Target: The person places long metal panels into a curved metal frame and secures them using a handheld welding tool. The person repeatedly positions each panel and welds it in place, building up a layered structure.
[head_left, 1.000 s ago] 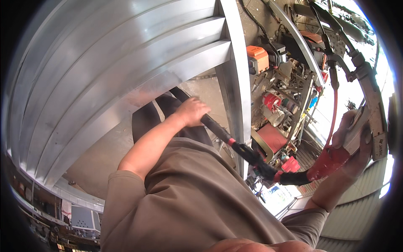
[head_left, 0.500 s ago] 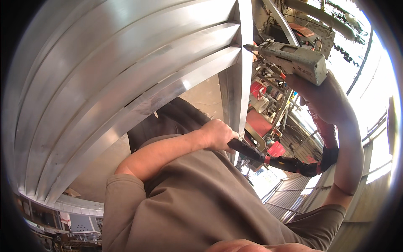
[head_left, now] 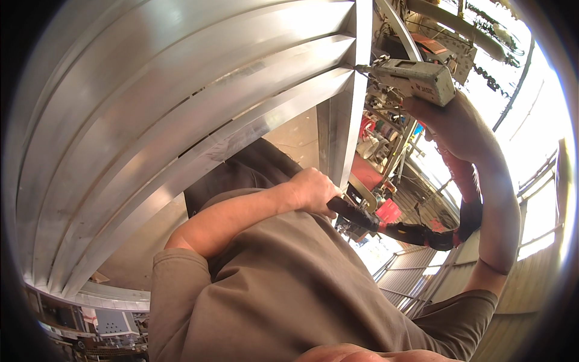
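Note:
My right hand (head_left: 449, 123) is closed on the grip of a boxy grey welding gun (head_left: 413, 78), raised at the upper right. Its dark, narrow tip meets or nearly meets the upright post of a silver metal frame (head_left: 360, 90), beside the end of a slat; contact cannot be made out. From the grip a cable (head_left: 416, 234), wrapped in black and red, loops down and back across my front. My left hand (head_left: 315, 190) is wrapped round this cable near my chest, close to the post's lower part. Long shiny slats (head_left: 181, 114) run leftward from the post.
Beyond the post lies a cluttered work area with a red box (head_left: 367, 172), racks and tools. Chains (head_left: 487, 78) hang at the upper right. Corrugated wall panels (head_left: 416, 277) stand at the lower right, and a perforated grey box (head_left: 116, 323) at the lower left.
The welding gun's body has shifted a little left and up, its rear closer to the post. The frame sits slightly further right in view. My left hand keeps its hold on the cable.

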`<action>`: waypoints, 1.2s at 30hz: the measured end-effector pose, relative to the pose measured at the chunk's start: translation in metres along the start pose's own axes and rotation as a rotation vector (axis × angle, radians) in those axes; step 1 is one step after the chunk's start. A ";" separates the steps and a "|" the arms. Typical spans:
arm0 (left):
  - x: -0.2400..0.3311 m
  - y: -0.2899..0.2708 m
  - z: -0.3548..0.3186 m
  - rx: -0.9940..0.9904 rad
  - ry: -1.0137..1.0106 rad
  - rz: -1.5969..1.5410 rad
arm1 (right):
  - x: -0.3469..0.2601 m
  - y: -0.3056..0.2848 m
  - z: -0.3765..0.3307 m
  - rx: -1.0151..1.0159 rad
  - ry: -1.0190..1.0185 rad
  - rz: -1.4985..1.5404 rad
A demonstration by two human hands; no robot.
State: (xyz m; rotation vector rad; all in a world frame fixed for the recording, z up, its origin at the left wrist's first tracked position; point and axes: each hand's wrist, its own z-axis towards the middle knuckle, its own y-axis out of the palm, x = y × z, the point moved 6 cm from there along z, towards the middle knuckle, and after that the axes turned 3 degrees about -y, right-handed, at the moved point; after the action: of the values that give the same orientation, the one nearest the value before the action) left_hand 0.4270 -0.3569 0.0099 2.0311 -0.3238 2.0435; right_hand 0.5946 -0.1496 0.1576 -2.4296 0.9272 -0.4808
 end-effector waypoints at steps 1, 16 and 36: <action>0.000 0.000 0.000 -0.002 0.000 -0.001 | -0.001 0.000 0.000 0.001 0.002 -0.022; 0.004 0.001 -0.005 -0.008 0.017 0.001 | -0.011 0.004 0.005 -0.050 0.108 -0.240; 0.007 0.001 -0.009 -0.033 0.029 0.029 | -0.029 0.004 0.002 -0.052 0.058 -0.124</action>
State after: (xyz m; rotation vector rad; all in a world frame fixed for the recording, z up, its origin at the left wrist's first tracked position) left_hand 0.4182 -0.3549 0.0169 1.9872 -0.3819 2.0685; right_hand 0.5731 -0.1317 0.1491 -2.5429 0.8246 -0.5806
